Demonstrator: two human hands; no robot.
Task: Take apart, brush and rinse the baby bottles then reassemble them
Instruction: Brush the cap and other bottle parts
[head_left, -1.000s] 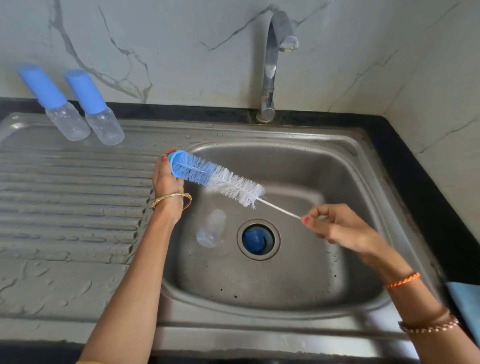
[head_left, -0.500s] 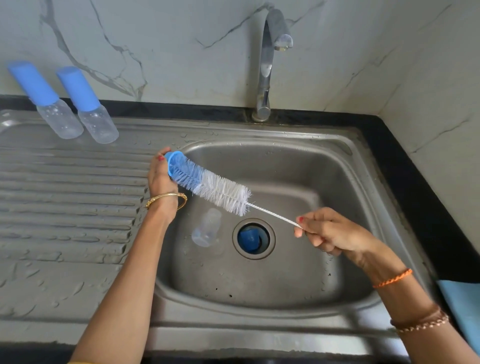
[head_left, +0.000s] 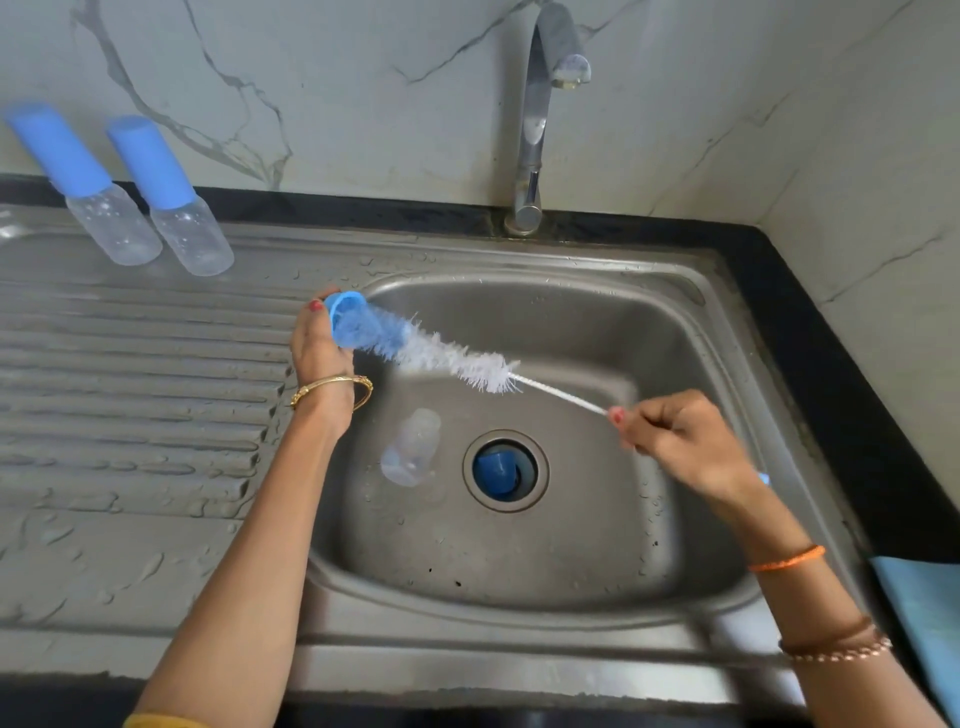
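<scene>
Steel sink with ribbed drainboard at left, wet with droplets; marble wall and tap behind. No readable brand, label or writing anywhere.

Left forearm reaching up from bottom edge, gold bangle at wrist. Left hand at basin's left rim, fingers curled round blue cap, open end toward basin.

Right hand over right half of basin, fingers curled, pinching wire handle of bottle brush; bristle head partly inside cap, partly blurred. Orange and beaded bands on right wrist.

Two capped bottles upright at drainboard's back left, just beside each other. Uncapped clear bottle lying on basin floor, near drain. Blue piece sitting in drain opening. Blue cloth corner at right edge.

Versus half a second back: bristles pushed deeper into cap, right hand nearer left; bottles unmoved.
</scene>
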